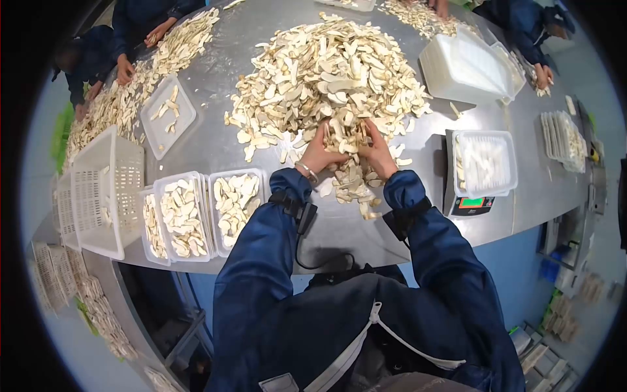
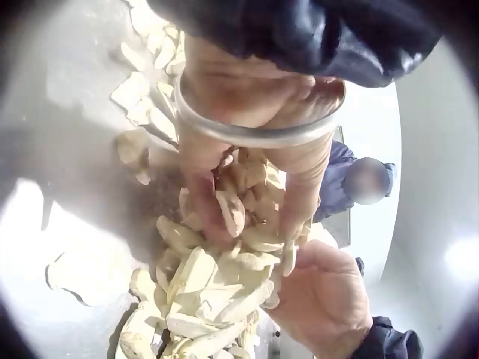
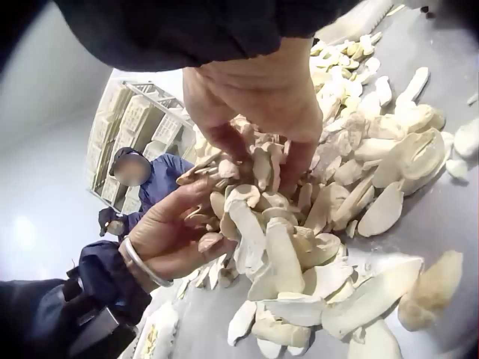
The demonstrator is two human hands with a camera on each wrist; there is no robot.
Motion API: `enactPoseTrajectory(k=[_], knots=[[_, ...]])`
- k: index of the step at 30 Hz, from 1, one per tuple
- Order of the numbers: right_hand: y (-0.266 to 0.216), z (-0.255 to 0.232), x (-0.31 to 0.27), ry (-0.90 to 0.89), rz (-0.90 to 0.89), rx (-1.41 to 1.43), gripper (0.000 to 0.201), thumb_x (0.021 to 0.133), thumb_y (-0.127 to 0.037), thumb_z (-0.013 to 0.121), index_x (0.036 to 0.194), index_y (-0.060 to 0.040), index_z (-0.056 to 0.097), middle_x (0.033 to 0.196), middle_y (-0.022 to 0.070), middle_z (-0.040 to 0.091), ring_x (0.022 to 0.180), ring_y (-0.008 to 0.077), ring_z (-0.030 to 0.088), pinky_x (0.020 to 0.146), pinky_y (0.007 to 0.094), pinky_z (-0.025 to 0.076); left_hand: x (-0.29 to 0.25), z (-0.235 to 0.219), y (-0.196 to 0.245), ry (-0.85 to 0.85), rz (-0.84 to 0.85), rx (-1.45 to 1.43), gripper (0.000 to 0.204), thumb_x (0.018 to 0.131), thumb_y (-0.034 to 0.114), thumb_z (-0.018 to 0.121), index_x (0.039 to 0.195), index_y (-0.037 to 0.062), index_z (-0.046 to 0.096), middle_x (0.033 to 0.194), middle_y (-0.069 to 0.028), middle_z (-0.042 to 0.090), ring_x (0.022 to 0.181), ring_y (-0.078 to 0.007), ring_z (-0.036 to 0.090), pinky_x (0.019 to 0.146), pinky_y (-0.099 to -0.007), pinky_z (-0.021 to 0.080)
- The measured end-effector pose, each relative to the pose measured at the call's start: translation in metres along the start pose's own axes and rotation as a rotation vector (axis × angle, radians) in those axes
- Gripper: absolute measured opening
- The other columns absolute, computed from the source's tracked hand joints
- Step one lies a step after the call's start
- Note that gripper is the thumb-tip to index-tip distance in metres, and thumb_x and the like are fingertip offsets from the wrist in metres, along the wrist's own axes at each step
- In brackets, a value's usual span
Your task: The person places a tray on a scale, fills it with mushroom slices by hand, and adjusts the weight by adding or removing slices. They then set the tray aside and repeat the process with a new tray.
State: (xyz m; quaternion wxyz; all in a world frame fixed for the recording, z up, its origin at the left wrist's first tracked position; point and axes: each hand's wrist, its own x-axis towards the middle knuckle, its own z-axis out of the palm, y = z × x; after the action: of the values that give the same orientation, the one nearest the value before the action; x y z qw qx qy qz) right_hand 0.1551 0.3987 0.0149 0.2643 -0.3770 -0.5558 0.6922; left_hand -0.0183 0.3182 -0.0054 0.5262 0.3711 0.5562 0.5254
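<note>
A big heap of pale dried mushroom slices point(image 1: 326, 65) lies on the metal table in front of me. At its near side my left hand point(image 1: 318, 155) and right hand point(image 1: 379, 154) grip a clump of slices point(image 1: 348, 140) between them, thumbs toward me. In the left wrist view, the left hand point(image 2: 247, 97), with a bangle at its wrist, has fingers curled into the slices point(image 2: 209, 292); the right hand point(image 2: 325, 295) faces it. The right wrist view shows the right hand's point(image 3: 258, 93) fingers dug in from above, several fingertips hidden among slices.
Left stand filled clear trays point(image 1: 186, 215), a white basket point(image 1: 108, 189) and a tilted tray point(image 1: 168, 117) holding a few slices. Right, a tray point(image 1: 484, 163) sits on a scale point(image 1: 471, 204); behind it are stacked white containers point(image 1: 457, 68). Other people's hands point(image 1: 124, 68) work at far piles.
</note>
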Motion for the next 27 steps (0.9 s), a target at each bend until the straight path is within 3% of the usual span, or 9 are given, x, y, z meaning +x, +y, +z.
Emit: enactPoseTrajectory(k=[4, 6, 10, 11, 14, 20, 22, 27], knots=[[-0.017, 0.007, -0.012, -0.059, -0.016, 0.076, 0.077, 0.074, 0.006, 0.053, 0.146, -0.0120, 0.032, 0.133, 0.0125, 0.048, 0.114, 0.0191, 0.051, 0.093, 0.0255, 0.042, -0.017, 0.001, 0.014, -0.070, -0.086, -0.159, 0.096, 0.066, 0.001, 0.082, 0.144, 0.0046, 0.025, 0.124, -0.0068, 0.055, 0.108, -0.0157, 0.057, 0.088, -0.0290, 0.050], [-0.029, 0.009, -0.023, -0.082, 0.004, 0.082, 0.077, 0.074, 0.007, 0.053, 0.145, -0.0124, 0.033, 0.135, 0.0111, 0.047, 0.115, 0.0190, 0.050, 0.094, 0.0257, 0.041, -0.029, 0.005, 0.022, -0.016, -0.004, -0.131, 0.084, 0.070, -0.003, 0.078, 0.139, 0.0072, 0.033, 0.116, -0.0050, 0.058, 0.097, -0.0138, 0.061, 0.078, -0.0266, 0.053], [-0.048, 0.010, -0.041, -0.112, -0.025, 0.111, 0.078, 0.074, 0.007, 0.052, 0.146, -0.0127, 0.031, 0.140, 0.0088, 0.043, 0.118, 0.0179, 0.048, 0.097, 0.0263, 0.040, -0.049, 0.017, 0.061, -0.011, -0.048, -0.097, 0.099, 0.067, -0.002, 0.081, 0.147, 0.0073, 0.023, 0.127, -0.0080, 0.053, 0.111, -0.0167, 0.056, 0.090, -0.0293, 0.050], [-0.053, 0.008, -0.045, -0.120, -0.058, 0.093, 0.078, 0.074, 0.007, 0.051, 0.147, -0.0129, 0.030, 0.142, 0.0076, 0.041, 0.117, 0.0170, 0.049, 0.097, 0.0263, 0.040, -0.050, 0.019, 0.058, -0.011, 0.051, -0.036, 0.098, 0.067, -0.003, 0.079, 0.146, 0.0072, 0.023, 0.129, -0.0086, 0.052, 0.112, -0.0175, 0.056, 0.092, -0.0299, 0.049], [-0.066, -0.002, -0.057, -0.117, -0.148, 0.109, 0.081, 0.073, 0.007, 0.050, 0.148, -0.0129, 0.027, 0.143, 0.0074, 0.038, 0.124, 0.0184, 0.045, 0.105, 0.0294, 0.034, -0.057, 0.037, 0.083, -0.002, 0.042, -0.020, 0.097, 0.067, -0.004, 0.079, 0.146, 0.0071, 0.024, 0.129, -0.0090, 0.052, 0.114, -0.0179, 0.055, 0.094, -0.0306, 0.048], [-0.107, -0.073, -0.079, -0.120, -0.326, 0.181, 0.083, 0.070, 0.007, 0.050, 0.148, -0.0111, 0.027, 0.146, 0.0070, 0.035, 0.129, 0.0172, 0.040, 0.107, 0.0307, 0.032, -0.041, 0.119, 0.138, -0.049, 0.218, 0.031, 0.096, 0.064, -0.003, 0.079, 0.145, 0.0072, 0.027, 0.131, -0.0110, 0.051, 0.117, -0.0210, 0.054, 0.096, -0.0318, 0.047], [-0.131, -0.108, -0.097, -0.017, -0.380, 0.101, 0.081, 0.070, 0.007, 0.049, 0.147, -0.0124, 0.030, 0.141, 0.0088, 0.039, 0.119, 0.0198, 0.048, 0.100, 0.0290, 0.040, -0.030, 0.159, 0.151, -0.056, 0.214, 0.119, 0.096, 0.064, -0.002, 0.079, 0.144, 0.0069, 0.028, 0.132, -0.0112, 0.050, 0.117, -0.0210, 0.054, 0.097, -0.0320, 0.047], [-0.142, -0.218, -0.112, 0.013, -0.438, 0.141, 0.083, 0.069, 0.009, 0.046, 0.148, -0.0115, 0.027, 0.137, 0.0082, 0.044, 0.117, 0.0150, 0.049, 0.092, 0.0248, 0.044, 0.025, 0.261, 0.141, -0.181, 0.358, 0.042, 0.099, 0.062, 0.006, 0.085, 0.144, 0.0076, 0.030, 0.133, -0.0103, 0.048, 0.120, -0.0205, 0.051, 0.100, -0.0327, 0.044]])
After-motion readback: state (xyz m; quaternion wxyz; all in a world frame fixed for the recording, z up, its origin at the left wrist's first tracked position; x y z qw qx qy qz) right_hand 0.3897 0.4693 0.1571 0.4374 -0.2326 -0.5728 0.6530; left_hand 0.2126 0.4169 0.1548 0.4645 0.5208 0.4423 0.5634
